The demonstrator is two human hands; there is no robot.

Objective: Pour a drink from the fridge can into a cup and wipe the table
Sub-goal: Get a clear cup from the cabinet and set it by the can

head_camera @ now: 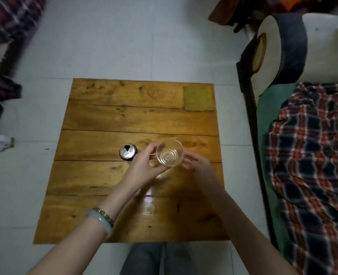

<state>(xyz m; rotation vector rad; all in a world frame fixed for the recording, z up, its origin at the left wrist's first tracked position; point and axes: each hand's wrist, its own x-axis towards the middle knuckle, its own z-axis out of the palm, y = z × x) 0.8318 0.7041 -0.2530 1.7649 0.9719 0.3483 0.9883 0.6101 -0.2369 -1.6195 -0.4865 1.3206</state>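
A clear plastic cup is held above the middle of the wooden table, empty, its mouth facing up toward me. My left hand grips its left side with fingers and thumb. My right hand holds its right side with curled fingers. An opened drink can stands upright on the table just left of my left hand, apart from the cup. A green-yellow cloth lies flat at the table's far right corner.
A bed with a plaid blanket and a rolled pillow runs along the right, close to the table. Plaid fabric and clutter lie on the tiled floor at the left. My knees are at the table's near edge.
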